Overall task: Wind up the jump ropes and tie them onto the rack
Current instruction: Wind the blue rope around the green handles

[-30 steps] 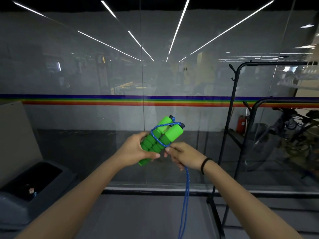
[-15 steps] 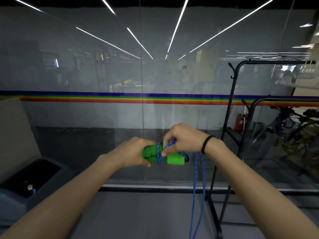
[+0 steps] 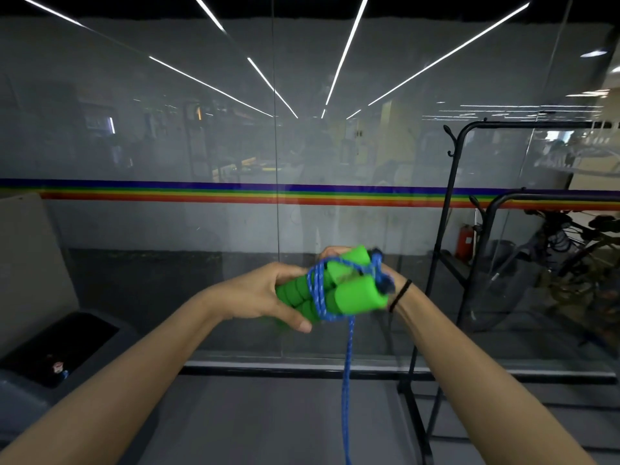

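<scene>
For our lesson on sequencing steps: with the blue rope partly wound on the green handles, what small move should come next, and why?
Probably one more turn of the blue rope round the green handles. The left hand grips them, only a few loops cross them, and a long tail hangs down; the rack stands apart at right.

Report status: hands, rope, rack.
Left hand grips green handles; right hand mostly hidden behind them, grip unclear. Blue rope looped round handles, tail hanging loose. Black rack at right, rope not on it; nothing between.
</scene>
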Available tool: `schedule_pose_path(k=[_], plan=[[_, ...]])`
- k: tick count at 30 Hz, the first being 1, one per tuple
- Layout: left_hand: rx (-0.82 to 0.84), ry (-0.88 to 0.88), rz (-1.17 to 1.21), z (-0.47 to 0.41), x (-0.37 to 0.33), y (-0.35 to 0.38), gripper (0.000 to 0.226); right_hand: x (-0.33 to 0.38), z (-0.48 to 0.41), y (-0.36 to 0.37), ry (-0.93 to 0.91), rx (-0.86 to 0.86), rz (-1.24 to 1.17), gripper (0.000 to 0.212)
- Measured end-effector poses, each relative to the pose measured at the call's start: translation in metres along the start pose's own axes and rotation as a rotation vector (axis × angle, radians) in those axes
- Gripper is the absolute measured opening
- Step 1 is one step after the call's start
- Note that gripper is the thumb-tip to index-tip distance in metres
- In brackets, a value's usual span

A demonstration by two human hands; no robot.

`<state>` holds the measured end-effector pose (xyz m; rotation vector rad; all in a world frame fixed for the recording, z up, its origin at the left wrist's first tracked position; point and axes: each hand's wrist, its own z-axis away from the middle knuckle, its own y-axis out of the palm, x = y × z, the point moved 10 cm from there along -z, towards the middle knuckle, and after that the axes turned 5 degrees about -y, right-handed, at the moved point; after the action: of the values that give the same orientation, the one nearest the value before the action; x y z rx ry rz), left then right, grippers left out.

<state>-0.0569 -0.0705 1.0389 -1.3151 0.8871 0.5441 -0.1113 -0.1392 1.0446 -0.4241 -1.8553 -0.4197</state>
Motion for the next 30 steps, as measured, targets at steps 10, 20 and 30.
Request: schedule_pose_path(k=[10,20,30], plan=[[-0.542,-0.145,0.253,-0.002,0.026,-0.051,0.049,-0.026,0.012,0.002,0.062,0.044,0.712,0.028],[-0.610,-0.220,-0.923,-0.008,0.015,-0.050,0.071,0.021,0.002,0.013,-0.019,0.122,1.528,0.024],[-0.308,0.125,-0.304,-0.006,0.003,-0.013,0.047,0.011,-0.023,-0.027,-0.051,0.088,0.554,0.009]])
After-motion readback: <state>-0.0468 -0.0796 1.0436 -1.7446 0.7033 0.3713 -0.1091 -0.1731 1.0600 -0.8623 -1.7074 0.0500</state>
